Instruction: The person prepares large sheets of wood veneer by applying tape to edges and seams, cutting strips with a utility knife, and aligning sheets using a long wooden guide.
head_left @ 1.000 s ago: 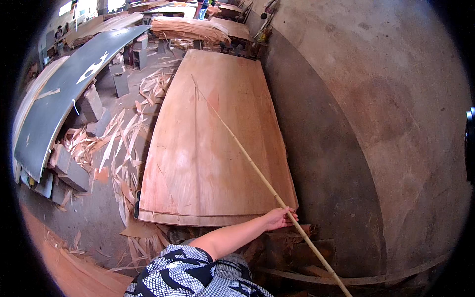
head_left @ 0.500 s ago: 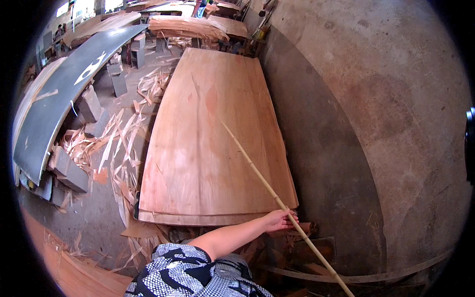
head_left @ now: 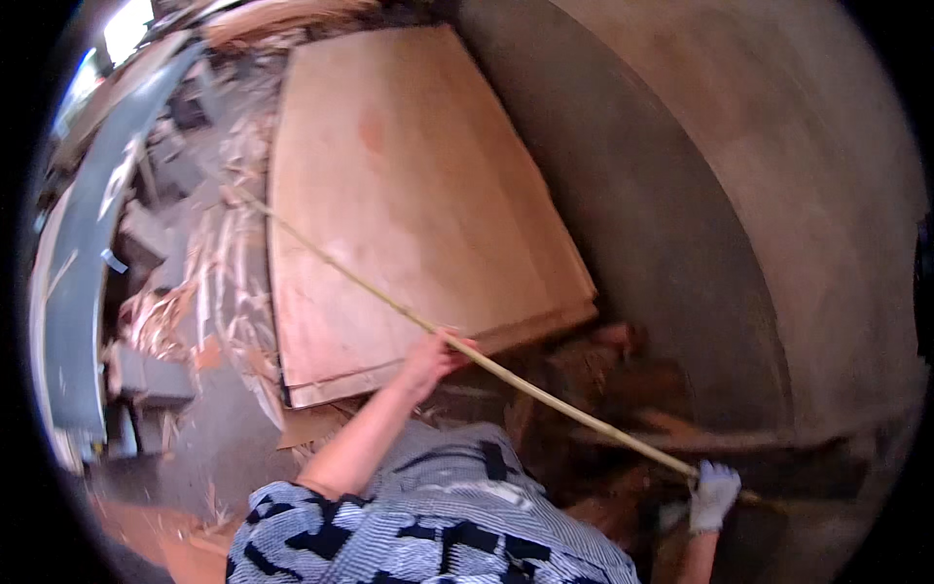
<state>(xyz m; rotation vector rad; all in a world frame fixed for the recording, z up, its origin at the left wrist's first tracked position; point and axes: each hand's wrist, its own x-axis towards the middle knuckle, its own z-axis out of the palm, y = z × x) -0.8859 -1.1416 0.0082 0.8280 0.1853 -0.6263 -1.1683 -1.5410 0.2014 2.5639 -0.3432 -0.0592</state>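
A long, thin bamboo pole (head_left: 559, 404) slants across the view, from the far left down to the near right. My bare left hand (head_left: 438, 358) grips it around the middle, just over the near edge of a stack of thin wood veneer sheets (head_left: 409, 214). Toward its near end, my right hand (head_left: 715, 496), in a white work glove, is closed around the pole. The pole's far tip lies out past the stack's left side, over loose veneer strips. Motion blurs the picture, and the left fingers are partly hidden behind the pole.
Torn veneer strips (head_left: 219, 263) litter the floor left of the stack. Beyond them a long dark panel (head_left: 78, 321) rests on grey blocks (head_left: 156, 375). More veneer (head_left: 282, 19) is piled at the back. Concrete floor (head_left: 681, 195) stretches along the right.
The pole's far end has swung left across the stack, and my left hand has moved left with it. My gloved right hand has come into view on the pole. The view has turned.
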